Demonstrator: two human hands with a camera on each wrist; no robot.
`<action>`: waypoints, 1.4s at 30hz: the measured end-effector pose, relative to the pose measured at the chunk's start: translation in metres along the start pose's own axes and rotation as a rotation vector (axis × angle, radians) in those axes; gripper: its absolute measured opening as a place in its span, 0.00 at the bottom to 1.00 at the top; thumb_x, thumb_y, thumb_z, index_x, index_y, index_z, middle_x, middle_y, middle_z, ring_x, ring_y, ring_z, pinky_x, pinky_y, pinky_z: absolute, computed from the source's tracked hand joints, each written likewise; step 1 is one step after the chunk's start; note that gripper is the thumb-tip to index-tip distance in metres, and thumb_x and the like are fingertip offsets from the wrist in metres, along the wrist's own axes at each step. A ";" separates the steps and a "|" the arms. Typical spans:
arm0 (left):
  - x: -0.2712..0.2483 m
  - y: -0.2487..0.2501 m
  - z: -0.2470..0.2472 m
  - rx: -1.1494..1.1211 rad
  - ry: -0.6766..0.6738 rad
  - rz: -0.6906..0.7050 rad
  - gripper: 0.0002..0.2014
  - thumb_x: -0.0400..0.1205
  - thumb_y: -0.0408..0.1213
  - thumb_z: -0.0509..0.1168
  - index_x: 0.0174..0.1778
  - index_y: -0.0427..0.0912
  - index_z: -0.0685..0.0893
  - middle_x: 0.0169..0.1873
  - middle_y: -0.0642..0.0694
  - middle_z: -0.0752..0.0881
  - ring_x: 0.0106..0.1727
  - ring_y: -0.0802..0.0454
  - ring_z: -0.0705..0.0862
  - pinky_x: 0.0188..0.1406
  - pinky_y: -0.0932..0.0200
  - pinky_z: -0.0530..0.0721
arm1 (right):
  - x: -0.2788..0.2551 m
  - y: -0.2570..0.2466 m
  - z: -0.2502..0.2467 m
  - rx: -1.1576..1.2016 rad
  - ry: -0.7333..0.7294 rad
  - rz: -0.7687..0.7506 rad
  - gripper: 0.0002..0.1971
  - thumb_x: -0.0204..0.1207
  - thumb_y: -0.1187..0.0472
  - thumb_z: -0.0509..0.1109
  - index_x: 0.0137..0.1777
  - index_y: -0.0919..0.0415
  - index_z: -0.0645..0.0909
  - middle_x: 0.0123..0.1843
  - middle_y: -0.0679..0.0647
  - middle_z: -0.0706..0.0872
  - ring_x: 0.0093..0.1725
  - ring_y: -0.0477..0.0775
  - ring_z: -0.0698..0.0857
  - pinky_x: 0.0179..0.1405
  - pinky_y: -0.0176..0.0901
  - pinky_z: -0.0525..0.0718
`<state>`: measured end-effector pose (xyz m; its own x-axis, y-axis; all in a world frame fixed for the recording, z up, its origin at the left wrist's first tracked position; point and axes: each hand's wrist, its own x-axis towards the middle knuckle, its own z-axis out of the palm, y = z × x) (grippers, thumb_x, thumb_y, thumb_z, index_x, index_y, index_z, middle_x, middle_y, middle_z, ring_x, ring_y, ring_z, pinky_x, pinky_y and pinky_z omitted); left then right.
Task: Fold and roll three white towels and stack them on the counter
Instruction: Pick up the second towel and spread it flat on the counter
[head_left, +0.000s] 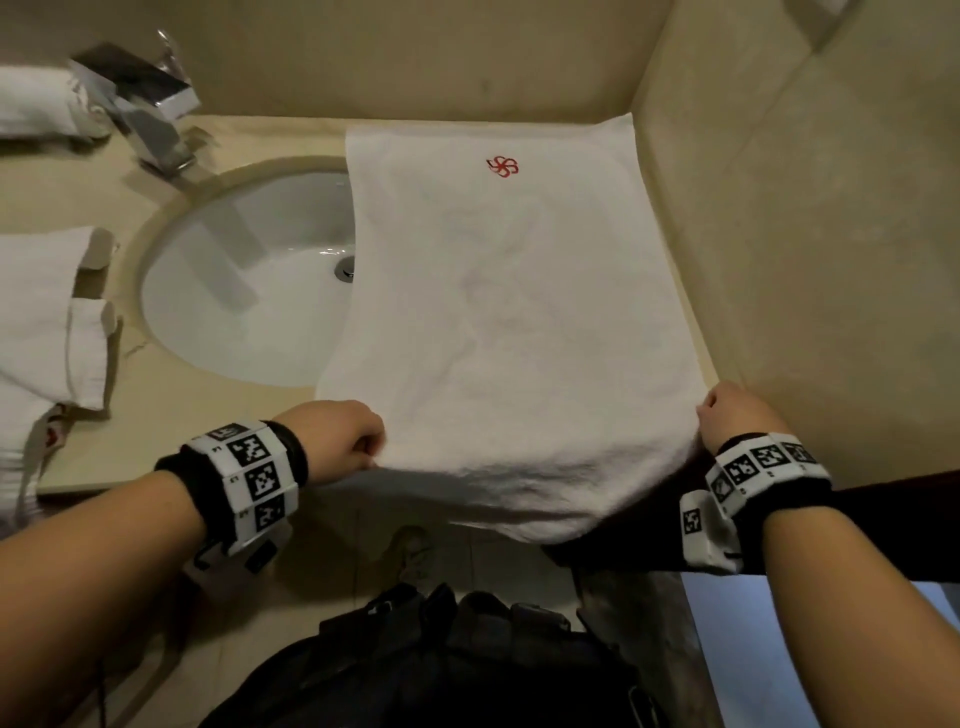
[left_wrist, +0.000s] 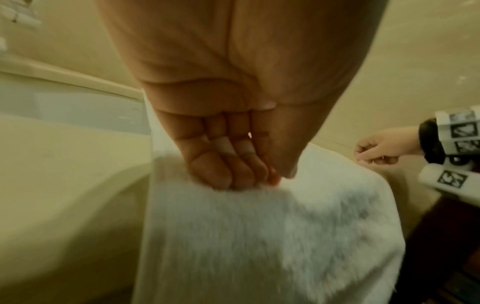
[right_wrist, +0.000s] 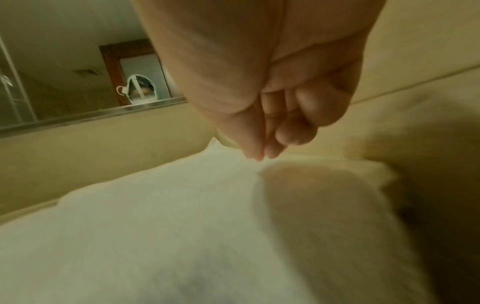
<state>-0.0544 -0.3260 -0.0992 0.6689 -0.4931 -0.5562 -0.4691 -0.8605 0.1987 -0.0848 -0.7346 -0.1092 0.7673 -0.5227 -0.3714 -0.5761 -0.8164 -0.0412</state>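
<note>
In the head view, three white towels are counted. One white towel (head_left: 509, 332) is spread flat on the tabletop (head_left: 171, 410), its far edge against the back wall, its left part lying over the sink (head_left: 249, 291) and its near end hanging over the front edge. A single red pinwheel-shaped emblem (head_left: 502, 167) is stitched near its far end; no lettering can be read. The near left edge is pinched by the left hand (head_left: 340, 436), its fingers curled, and the near right edge is gripped by the right hand (head_left: 737, 415), also curled. A second towel (head_left: 47, 322) is seen bunched at the left of the tabletop, with a small red mark low on it, too small to read. A third, rolled towel (head_left: 36, 104) lies at the far left beside one chrome faucet (head_left: 150, 114). Two wristbands are worn, each covered with black-and-white square markers.

In the left wrist view, the towel edge is held between the thumb and the curled fingers (left_wrist: 223, 174) of the left hand. The right hand appears at the far right, its fingers closed at the opposite edge.

In the right wrist view, the picture is blurred; thumb and fingertips (right_wrist: 255, 152) are pressed together on the towel's edge. One mirror (right_wrist: 78, 82) is visible on the wall.
</note>
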 end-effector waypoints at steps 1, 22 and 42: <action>-0.001 0.000 -0.001 -0.025 -0.003 0.016 0.07 0.79 0.44 0.63 0.49 0.48 0.81 0.46 0.52 0.79 0.48 0.52 0.78 0.51 0.58 0.77 | 0.003 -0.004 -0.003 -0.016 0.003 -0.015 0.10 0.79 0.63 0.59 0.53 0.68 0.77 0.57 0.69 0.83 0.57 0.68 0.82 0.51 0.50 0.78; 0.228 -0.165 -0.145 -1.244 0.280 -0.552 0.14 0.82 0.38 0.62 0.60 0.35 0.79 0.54 0.35 0.81 0.47 0.47 0.84 0.43 0.59 0.87 | 0.223 -0.168 -0.076 0.062 0.087 -0.102 0.09 0.78 0.66 0.64 0.55 0.68 0.78 0.56 0.69 0.84 0.54 0.68 0.81 0.47 0.46 0.74; 0.239 -0.196 -0.152 -1.359 0.398 -0.516 0.12 0.83 0.34 0.59 0.33 0.39 0.75 0.35 0.38 0.80 0.33 0.47 0.79 0.31 0.65 0.86 | 0.249 -0.194 -0.096 -0.073 -0.034 -0.129 0.11 0.80 0.64 0.61 0.57 0.70 0.78 0.59 0.69 0.83 0.59 0.68 0.80 0.57 0.52 0.76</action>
<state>0.2848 -0.2945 -0.1488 0.8019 0.0822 -0.5918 0.5867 -0.2958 0.7538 0.2444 -0.7300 -0.1048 0.8232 -0.4044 -0.3985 -0.4502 -0.8926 -0.0241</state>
